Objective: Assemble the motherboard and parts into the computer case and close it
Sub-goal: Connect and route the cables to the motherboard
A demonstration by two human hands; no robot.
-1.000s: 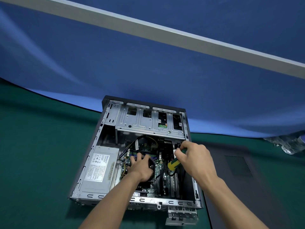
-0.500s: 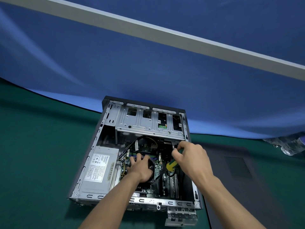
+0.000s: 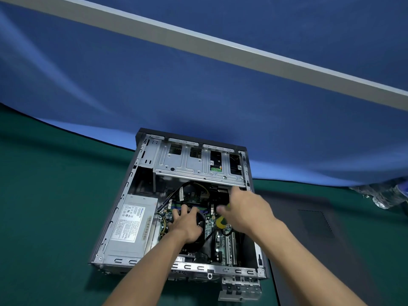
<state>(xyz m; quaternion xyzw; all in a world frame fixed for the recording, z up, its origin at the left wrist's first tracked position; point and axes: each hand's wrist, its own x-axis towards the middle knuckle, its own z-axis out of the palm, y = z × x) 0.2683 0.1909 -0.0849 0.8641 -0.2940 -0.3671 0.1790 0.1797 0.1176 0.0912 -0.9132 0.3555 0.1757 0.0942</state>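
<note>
Left hand [image 3: 184, 224] rests on fan [image 3: 198, 234] (right hand [image 3: 247, 212] grips screwdriver [image 3: 221, 222]).

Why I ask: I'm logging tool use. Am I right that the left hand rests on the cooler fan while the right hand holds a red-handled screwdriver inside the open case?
Not quite: the head view shows the screwdriver handle is yellow and green, not red. The left hand does rest on the cooler fan, and the right hand holds the tool inside the open case.

One case [image 3: 141, 173], one power supply [image 3: 130, 224], one screwdriver [image 3: 220, 223], two hands: left [image 3: 186, 226], right [image 3: 247, 210]
</note>
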